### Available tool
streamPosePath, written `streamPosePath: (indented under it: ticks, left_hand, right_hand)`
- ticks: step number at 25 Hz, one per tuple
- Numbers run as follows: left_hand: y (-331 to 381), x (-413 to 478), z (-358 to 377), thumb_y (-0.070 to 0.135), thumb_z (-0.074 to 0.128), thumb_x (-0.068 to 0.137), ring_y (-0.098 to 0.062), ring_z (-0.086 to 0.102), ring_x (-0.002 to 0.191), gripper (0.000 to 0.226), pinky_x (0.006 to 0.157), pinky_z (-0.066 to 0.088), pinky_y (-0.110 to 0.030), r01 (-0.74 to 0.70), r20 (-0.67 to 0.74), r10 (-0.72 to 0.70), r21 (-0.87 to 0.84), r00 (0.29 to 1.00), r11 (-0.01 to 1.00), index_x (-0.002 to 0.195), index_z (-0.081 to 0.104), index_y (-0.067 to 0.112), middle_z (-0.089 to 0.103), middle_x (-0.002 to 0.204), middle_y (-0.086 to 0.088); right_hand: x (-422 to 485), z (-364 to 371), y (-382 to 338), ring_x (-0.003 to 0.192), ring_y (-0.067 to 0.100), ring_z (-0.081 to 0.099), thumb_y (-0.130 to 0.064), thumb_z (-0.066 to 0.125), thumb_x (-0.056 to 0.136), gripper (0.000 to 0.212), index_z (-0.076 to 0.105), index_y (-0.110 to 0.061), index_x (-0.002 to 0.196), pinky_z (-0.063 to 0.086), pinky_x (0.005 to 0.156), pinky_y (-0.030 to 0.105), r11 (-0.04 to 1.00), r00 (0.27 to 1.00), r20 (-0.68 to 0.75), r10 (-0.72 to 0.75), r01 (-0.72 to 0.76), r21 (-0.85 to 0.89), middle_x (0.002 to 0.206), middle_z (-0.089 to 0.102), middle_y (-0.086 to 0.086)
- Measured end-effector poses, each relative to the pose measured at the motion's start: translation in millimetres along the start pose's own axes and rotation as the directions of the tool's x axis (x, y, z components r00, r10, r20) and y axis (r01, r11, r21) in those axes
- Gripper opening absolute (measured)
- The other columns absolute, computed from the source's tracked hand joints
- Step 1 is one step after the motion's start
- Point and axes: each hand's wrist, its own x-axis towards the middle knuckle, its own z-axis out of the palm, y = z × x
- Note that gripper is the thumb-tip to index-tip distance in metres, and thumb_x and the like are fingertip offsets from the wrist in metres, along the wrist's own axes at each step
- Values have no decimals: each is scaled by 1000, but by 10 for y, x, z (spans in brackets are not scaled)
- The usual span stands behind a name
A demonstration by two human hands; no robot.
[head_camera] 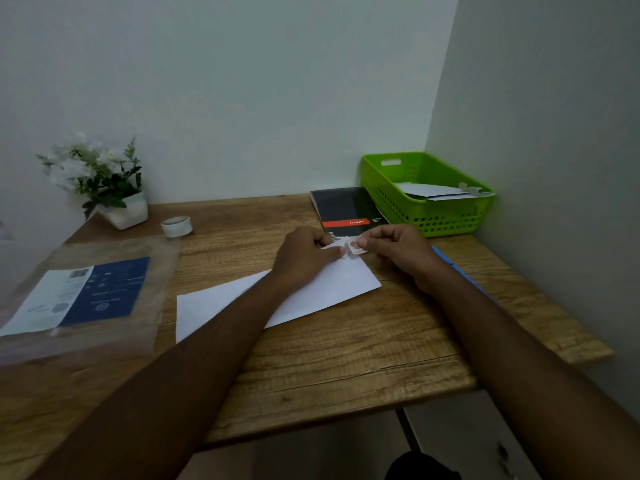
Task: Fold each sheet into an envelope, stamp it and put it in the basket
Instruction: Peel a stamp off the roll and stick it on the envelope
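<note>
On the wooden tabletop [346, 358] a white folded paper sheet [332, 285] lies flat and slantwise, one end toward the person and the other out by the hands. The left hand [304, 256] sits on its far corner. Its thumb is laid on top of the paper and its fingers are curled over the edge, so its grip is closed on that corner. Just beside it, the right hand [398, 251] pinches a small pale stamp [356, 250] between thumb and fingertips, right at the sheet's corner and nearly touching the left thumb. I cannot tell whether the stamp already touches the paper.

The bright green perforated plastic basket [446, 220] stands at the back right, in the angle of the two walls. It holds white folded papers [433, 192]. A black notebook with a red band [346, 206] lies against the basket's left side. A thin blue pen [446, 259] lies near the right wrist.

Far off to the left, a white roll of tape [176, 226] stands near a white pot of pale flowers and green leaves [100, 178]. Nearer the front edge lies a clear plastic sleeve holding a blue and white card [79, 292].
</note>
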Motion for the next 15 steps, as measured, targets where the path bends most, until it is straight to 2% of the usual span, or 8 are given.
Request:
streamPosePath:
  ticks: [2, 4, 8, 15]
  left_hand:
    - [43, -31, -24, 26, 71, 80, -9, 62, 76, 13, 64, 48, -26, -45, -4, 45, -48, 999, 998, 86, 75, 15, 69, 82, 2]
    - [82, -64, -42, 18, 68, 83, -9, 62, 79, 14, 67, 49, -22, -78, 5, 78, -74, 997, 994, 94, 74, 11, 70, 89, -2]
    - [79, -92, -64, 14, 63, 86, -7, 62, 83, 17, 72, 50, -19, -113, 26, 116, -91, 993, 989, 100, 72, 10, 70, 97, -4]
    - [83, -104, -61, 11, 63, 87, -9, 62, 84, 18, 74, 50, -21, -118, 19, 120, -90, 993, 989, 102, 72, 9, 71, 99, -6]
  right_hand:
    - [-8, 28, -5, 58, 5, 57, -15, 75, 80, 7, 74, -16, 87, 47, 53, 18, 1000, 1000, 22, -12, 12, 2, 77, 73, -1]
    - [-8, 54, -3, 66, 13, 63, -14, 77, 78, 16, 72, -12, 93, 50, 57, 23, 1000, 1000, 21, -20, 20, 20, 77, 74, 3]
    - [5, 76, -1, 75, 22, 66, -13, 79, 76, 18, 71, -12, 93, 52, 62, 28, 1000, 1000, -2, -22, 22, 16, 70, 74, 0]
    - [-8, 106, -22, 72, 19, 66, -11, 79, 75, 18, 71, -12, 92, 53, 60, 26, 1000, 1000, 17, -5, 5, 2, 75, 73, 5]
